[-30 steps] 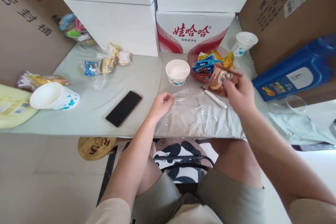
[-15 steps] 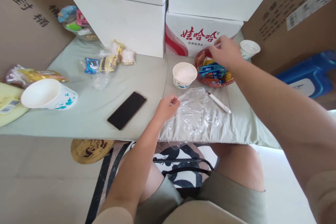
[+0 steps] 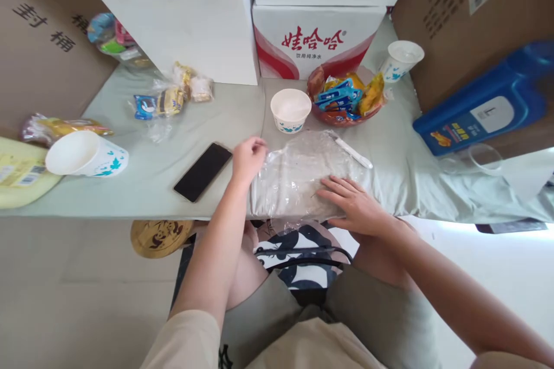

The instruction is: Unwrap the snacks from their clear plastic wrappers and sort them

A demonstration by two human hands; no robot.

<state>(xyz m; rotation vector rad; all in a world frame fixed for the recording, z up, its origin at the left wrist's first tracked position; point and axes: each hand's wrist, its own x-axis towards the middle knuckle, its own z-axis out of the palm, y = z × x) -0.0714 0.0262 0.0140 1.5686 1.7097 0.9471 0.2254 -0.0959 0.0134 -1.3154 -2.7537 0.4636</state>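
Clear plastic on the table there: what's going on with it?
A seated person has both bare hands at the clear plastic, which lies crinkled on the cloth-covered table. The left hand is curled at its left edge; whether it grips it, I can't tell. The right hand is spread, palm down, at the near right part. A paper cup and a bowl of wrapped snacks stand beyond, and a phone lies left of the left hand.

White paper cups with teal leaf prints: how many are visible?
3: one cup at left, one cup near centre, one cup at back right. Others may be hidden.
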